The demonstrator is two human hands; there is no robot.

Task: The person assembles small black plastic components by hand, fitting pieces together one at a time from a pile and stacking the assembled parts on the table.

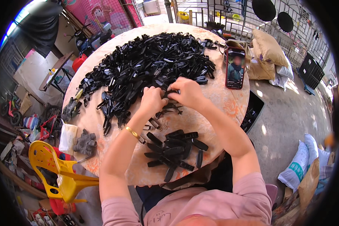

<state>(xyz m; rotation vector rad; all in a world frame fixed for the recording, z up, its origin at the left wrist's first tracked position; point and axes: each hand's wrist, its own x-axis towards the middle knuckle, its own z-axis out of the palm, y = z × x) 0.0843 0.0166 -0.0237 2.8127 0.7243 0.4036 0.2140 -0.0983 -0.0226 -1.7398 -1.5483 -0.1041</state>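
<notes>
Right at the fingertips, a small dark piece (171,92), mostly hidden, caught in a narrow pinch between thumb and bent fingers of the right hand (189,92). Just beside it, the left hand (153,101), fingers curled nearly closed; impossible to tell whether gripping anything. Around the fingertips and spread widely beyond both hands, a large heap of small, glossy black plastic pieces (154,62). On the near side of the hands, between the forearms, a smaller loose pile of flat, oblong black pieces (174,150). Around the left wrist, a gold-coloured metal bracelet (133,133). Beneath everything, a round counter covered in peach flowered cloth (229,107). To the right of the right hand, near the counter's edge, an upright phone with a lit screen (235,69). To the left of the left hand, near the opposite edge, a crumpled dark grey fabric bundle (85,144) and a whitish plastic bag (67,136). Farther left, a yellow plastic chair (58,169); well off to the right, stuffed tan sacks (270,47).
</notes>
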